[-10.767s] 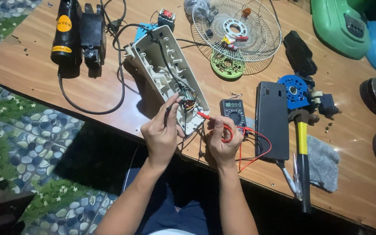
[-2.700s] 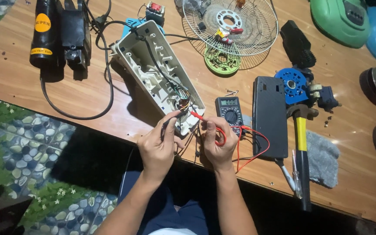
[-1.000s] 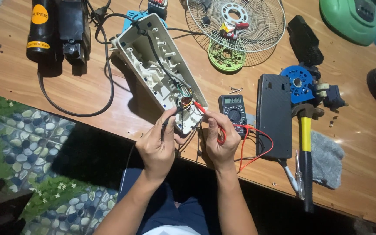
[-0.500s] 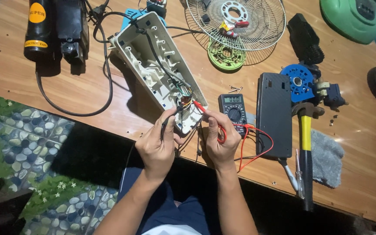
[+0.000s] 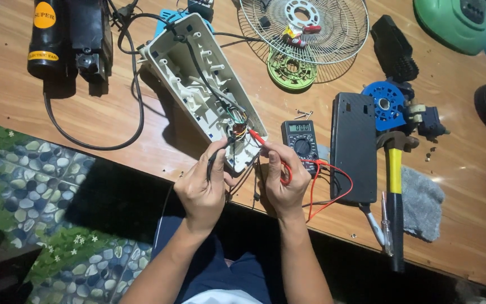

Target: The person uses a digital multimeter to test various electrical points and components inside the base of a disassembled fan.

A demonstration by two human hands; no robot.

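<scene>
An opened white plastic housing (image 5: 192, 84) lies tilted on the wooden table (image 5: 113, 124), its wires bunched at the near end. My left hand (image 5: 202, 191) grips a black test probe (image 5: 214, 160) pointed into that wiring. My right hand (image 5: 281, 180) grips a red test probe (image 5: 260, 139), its tip at the same wire cluster. Red and black leads (image 5: 333, 186) run from the probes to a small dark multimeter (image 5: 301, 139) just right of my right hand.
A black motor unit (image 5: 66, 36) with a cable sits far left. A wire fan grille (image 5: 305, 28) and green ring (image 5: 292, 70) lie behind. To the right are a black flat case (image 5: 354, 147), blue gear part (image 5: 388, 104), yellow-handled hammer (image 5: 394, 186), screwdriver (image 5: 381, 228) and grey cloth (image 5: 422, 202).
Both hands stay at the housing's near end with the probes. The view has shifted slightly; the probe tips hold at the wire cluster.
</scene>
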